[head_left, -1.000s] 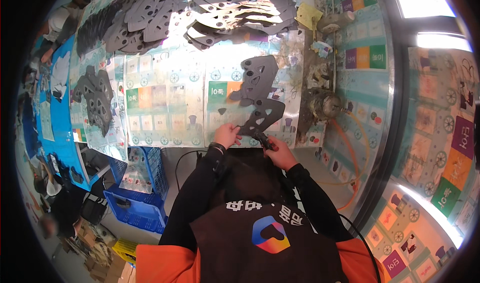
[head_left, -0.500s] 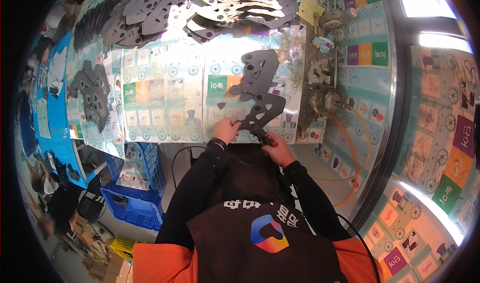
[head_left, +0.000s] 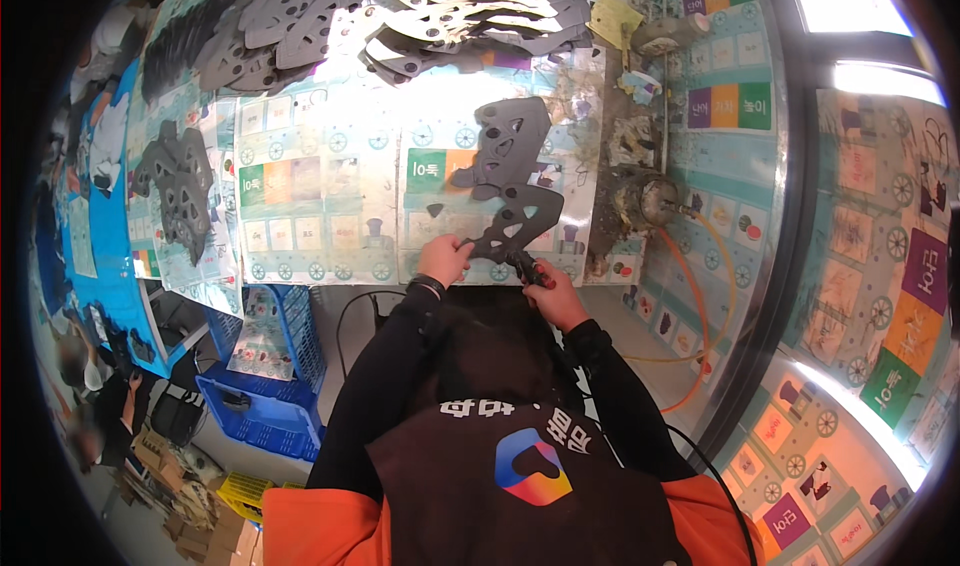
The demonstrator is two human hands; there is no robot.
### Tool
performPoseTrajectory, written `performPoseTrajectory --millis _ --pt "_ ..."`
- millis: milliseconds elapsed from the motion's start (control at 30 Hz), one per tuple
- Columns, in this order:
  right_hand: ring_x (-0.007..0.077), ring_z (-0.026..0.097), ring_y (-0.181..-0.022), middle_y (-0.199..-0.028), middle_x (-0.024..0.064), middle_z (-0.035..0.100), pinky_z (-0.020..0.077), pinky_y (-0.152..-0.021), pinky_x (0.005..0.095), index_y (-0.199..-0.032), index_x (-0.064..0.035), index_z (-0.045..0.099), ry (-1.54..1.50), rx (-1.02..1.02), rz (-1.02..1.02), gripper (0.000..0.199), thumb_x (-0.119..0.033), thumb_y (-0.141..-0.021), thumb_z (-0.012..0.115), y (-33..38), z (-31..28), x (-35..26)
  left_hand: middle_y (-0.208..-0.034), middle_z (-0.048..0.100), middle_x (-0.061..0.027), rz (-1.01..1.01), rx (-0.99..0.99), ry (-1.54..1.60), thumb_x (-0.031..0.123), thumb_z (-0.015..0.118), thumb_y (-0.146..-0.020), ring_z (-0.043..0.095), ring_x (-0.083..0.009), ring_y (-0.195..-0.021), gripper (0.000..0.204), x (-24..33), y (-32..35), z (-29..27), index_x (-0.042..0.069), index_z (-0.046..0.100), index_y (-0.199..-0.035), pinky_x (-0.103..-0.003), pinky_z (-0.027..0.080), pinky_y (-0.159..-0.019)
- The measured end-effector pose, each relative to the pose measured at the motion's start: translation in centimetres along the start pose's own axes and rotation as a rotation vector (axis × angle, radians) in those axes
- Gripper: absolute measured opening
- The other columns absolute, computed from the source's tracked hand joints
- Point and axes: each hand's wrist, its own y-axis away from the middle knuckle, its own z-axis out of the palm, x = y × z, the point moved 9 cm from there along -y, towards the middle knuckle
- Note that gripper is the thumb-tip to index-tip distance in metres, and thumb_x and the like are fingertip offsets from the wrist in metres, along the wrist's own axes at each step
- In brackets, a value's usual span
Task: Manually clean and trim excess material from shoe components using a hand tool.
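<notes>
A dark grey moulded plate with cut-out holes [head_left: 540, 206] lies near the front edge of the table. My left hand [head_left: 446, 260] pinches its narrow near-left end. In my right hand [head_left: 558, 300] is a pair of hand cutters [head_left: 527, 269] with black and red handles, its head up against the plate's near end. Whether the blades are apart is too small to tell. Just beyond, a second grey plate [head_left: 510, 146] touches or overlaps the first. A small dark triangular scrap [head_left: 435, 209] rests on the table left of them.
Many grey plates are heaped along the table's far side [head_left: 470, 16]. More lie in a pile [head_left: 183, 191] at the left. Blue crates [head_left: 265, 411] stand below the table's left part. A grimy fixture with hoses [head_left: 655, 204] borders the right edge; beyond is a window wall.
The near grey plate has shifted slightly, its near end turned a little under my hands. The cutters stay at its near end, and both hands keep their grip.
</notes>
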Motion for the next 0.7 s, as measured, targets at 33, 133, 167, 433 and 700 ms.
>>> performPoseTrajectory --millis 33,133,167,433,700 --pt "0.0124 0.053 -0.06 -0.071 0.0032 0.055 0.0416 -0.056 0.0271 -0.094 -0.0026 0.058 -0.027 0.011 -0.011 0.017 -0.001 -0.077 0.059 0.1 -0.1 -0.4 -0.067 0.07 -0.0094 0.0 -0.003 0.005 0.022 0.068 -0.092 0.065 -0.0161 -0.049 0.025 0.0 0.0 0.0 -0.002 0.064 -0.086 -0.03 0.051 -0.048" --pt "0.0125 0.053 -0.058 -0.07 0.0035 0.055 0.0415 -0.056 0.0275 -0.093 -0.0025 0.058 -0.034 0.052 -0.003 0.016 -0.001 -0.077 0.059 0.1 -0.8 -0.6 -0.066 0.07 -0.01 0.013 -0.004 0.002 0.022 0.069 -0.092 0.065 -0.0161 -0.049 0.025 0.0 -0.2 0.1 -0.002 0.064 -0.085 -0.03 0.052 -0.047" --pt "0.0125 0.053 -0.058 -0.07 0.0035 0.055 0.0415 -0.056 0.0275 -0.093 -0.0025 0.058 -0.034 0.052 -0.002 0.016 -0.001 -0.077 0.059 0.1 -0.9 -0.6 -0.066 0.07 -0.01 0.013 -0.004 0.002 0.022 0.069 -0.092 0.065 -0.0161 -0.049 0.025 0.0 -0.2 0.1 -0.002 0.064 -0.085 -0.03 0.052 -0.047" --pt "0.0124 0.054 -0.059 -0.07 0.0034 0.056 0.0443 -0.057 0.0283 -0.094 -0.0017 0.059 -0.094 0.084 0.003 0.015 -0.003 -0.078 0.061 -0.6 -2.3 0.5 -0.066 0.07 -0.0097 -0.011 -0.007 0.014 0.022 0.069 -0.092 0.065 -0.0158 -0.049 0.026 0.3 -0.1 0.0 -0.002 0.063 -0.084 -0.029 0.05 -0.047" --pt "0.0126 0.054 -0.064 -0.081 0.0024 0.057 0.0425 -0.059 0.0259 -0.097 -0.0008 0.059 -0.256 0.121 0.057 0.02 0.005 -0.078 0.056 -0.6 -3.4 -0.1 -0.063 0.068 -0.0097 0.004 -0.003 0.012 0.022 0.07 -0.091 0.064 -0.0168 -0.047 0.027 0.5 -0.2 -0.1 -0.002 0.063 -0.081 -0.03 0.051 -0.045"
